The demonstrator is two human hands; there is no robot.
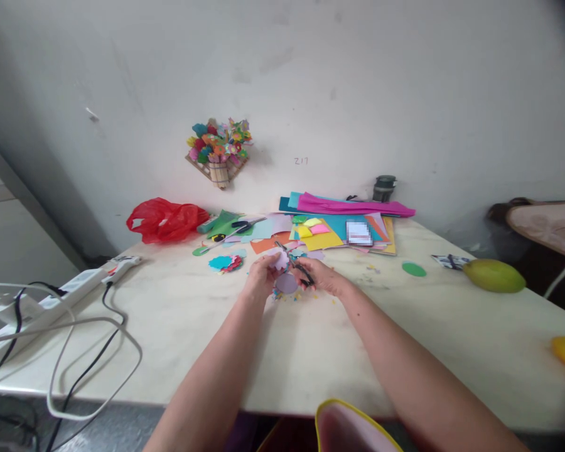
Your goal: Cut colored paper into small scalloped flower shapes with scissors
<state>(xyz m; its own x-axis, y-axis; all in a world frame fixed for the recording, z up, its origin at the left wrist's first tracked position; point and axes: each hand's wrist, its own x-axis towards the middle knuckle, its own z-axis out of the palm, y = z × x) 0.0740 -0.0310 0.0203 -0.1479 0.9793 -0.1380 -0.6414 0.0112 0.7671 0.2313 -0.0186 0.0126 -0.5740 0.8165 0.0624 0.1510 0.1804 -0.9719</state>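
Note:
My left hand (262, 274) pinches a small pale lilac paper piece (279, 259) with a scalloped edge. My right hand (316, 274) is closed round the black handles of a pair of scissors (302, 271), whose blades point up and left beside the lilac piece. Under and between the hands lies a round lilac paper disc (287, 284), with small coloured paper scraps (279, 294) around it. Left of my left hand sits a pile of scalloped blue and red paper pieces (225, 263).
Coloured sheets (324, 240), a phone (359, 233) and second scissors (247, 224) lie behind the hands. A red plastic bag (167, 220) and power strip (51, 304) are left; a green disc (414, 269) and a green fruit (494, 275) are right.

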